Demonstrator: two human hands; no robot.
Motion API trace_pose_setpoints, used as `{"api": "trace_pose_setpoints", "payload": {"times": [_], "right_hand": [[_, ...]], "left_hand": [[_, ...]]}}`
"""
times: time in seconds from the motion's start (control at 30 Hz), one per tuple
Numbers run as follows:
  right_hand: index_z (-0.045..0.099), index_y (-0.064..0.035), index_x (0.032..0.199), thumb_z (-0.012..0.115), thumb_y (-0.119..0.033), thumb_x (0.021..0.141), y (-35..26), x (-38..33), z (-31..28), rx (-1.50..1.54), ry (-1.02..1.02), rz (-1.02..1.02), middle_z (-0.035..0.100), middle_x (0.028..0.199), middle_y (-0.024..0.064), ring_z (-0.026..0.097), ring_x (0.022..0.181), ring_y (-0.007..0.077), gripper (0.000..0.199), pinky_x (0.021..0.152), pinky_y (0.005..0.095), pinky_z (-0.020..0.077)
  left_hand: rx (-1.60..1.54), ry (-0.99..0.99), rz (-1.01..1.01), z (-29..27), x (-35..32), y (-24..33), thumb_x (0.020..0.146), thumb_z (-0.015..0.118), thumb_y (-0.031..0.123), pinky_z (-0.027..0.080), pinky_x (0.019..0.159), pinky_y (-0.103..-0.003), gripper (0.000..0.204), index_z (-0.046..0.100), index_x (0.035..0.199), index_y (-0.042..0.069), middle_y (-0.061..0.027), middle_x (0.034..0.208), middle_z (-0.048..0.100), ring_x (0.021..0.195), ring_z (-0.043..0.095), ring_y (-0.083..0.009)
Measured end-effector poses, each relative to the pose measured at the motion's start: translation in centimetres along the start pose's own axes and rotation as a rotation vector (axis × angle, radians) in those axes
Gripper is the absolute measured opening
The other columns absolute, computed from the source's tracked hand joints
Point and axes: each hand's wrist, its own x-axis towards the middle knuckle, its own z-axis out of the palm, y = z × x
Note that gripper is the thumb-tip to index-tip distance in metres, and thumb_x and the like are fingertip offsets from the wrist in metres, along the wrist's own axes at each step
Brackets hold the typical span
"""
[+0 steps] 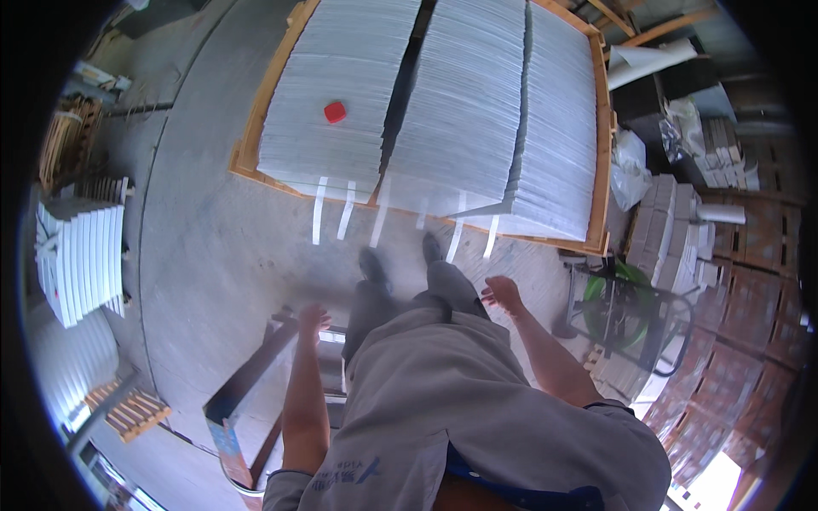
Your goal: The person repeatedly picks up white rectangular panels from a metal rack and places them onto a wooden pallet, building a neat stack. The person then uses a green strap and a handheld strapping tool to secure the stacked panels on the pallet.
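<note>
I look straight down my grey clothing at my legs and dark shoes on a concrete floor. My left hand (312, 318) hangs empty beside my left thigh, fingers loosely spread, just above a dark metal frame (247, 375) on the floor. Out to the side of my right thigh is my right hand (502, 293), also empty with its fingers apart. Ahead of my feet stands a wooden pallet (601, 136) stacked with rows of white sheets (460, 111). A small red block (335, 111) lies on top of the left row.
White straps (319, 213) hang from the pallet's near edge. At the left stand stacked white curved panels (81, 255) and small wooden pallets (132, 413). At the right are a green strap reel on a dark stand (626, 311), grey blocks (677, 226) and a plastic bag (629, 170).
</note>
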Motion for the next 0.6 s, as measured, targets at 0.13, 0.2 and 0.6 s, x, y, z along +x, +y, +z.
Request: {"api": "trace_pose_setpoints", "payload": {"times": [0.13,0.2,0.6], "right_hand": [[0.059,-0.0036,0.093,0.054,-0.024,0.086,-9.0,2.3,-1.8,-0.163,0.014,-0.374,0.064,0.073,0.0111,0.064,0.061,0.0175,0.022,0.051,0.0270,0.0492],[0.059,-0.0012,0.093,0.051,-0.022,0.086,-13.1,4.1,-3.1,-0.355,0.206,-0.613,0.064,0.072,0.0120,0.065,0.066,0.0229,0.023,0.061,0.0332,0.0506],[0.043,0.0030,0.122,0.062,-0.029,0.079,-17.1,9.8,-13.0,-1.272,0.334,-1.200,0.036,0.133,0.0175,0.036,0.122,0.0335,0.057,0.099,0.0428,0.0330]], "left_hand": [[-0.083,0.126,-0.081,2.2,-4.2,-3.0,0.086,0.050,0.035,0.052,0.058,-0.037,0.043,0.046,0.114,0.004,-0.0137,0.095,0.060,0.074,0.063,-0.0233],[-0.130,0.225,-0.123,4.4,-6.5,-5.7,0.085,0.051,0.036,0.052,0.058,-0.036,0.042,0.047,0.113,0.004,-0.0135,0.093,0.060,0.074,0.063,-0.0229],[-0.421,0.369,-0.347,24.0,-17.5,-18.8,0.087,0.050,0.030,0.051,0.059,-0.036,0.040,0.047,0.118,0.004,-0.0137,0.095,0.060,0.073,0.063,-0.0252]]}}
